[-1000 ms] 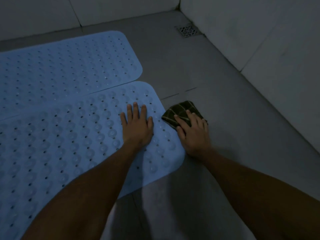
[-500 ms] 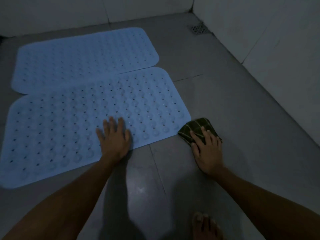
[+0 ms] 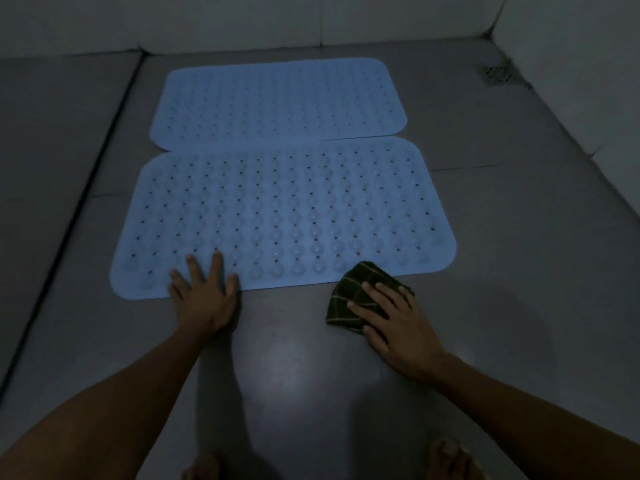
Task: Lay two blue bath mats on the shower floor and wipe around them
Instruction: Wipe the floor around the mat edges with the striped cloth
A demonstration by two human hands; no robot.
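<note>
On the grey shower floor (image 3: 519, 237), seen from the head camera, two blue bath mats lie flat with long edges touching: the near mat (image 3: 284, 216) and the far mat (image 3: 277, 102). The left hand (image 3: 204, 299) rests with fingers straight and spread on the near mat's front edge. The right hand (image 3: 398, 323) presses flat, fingers straight, on a dark striped cloth (image 3: 353, 289) touching that same edge; a drain (image 3: 497, 74) sits in the far right corner.

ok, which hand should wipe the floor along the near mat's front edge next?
Right hand: it already presses the dark cloth on the floor at that edge. Left hand lies flat on the near mat.
</note>
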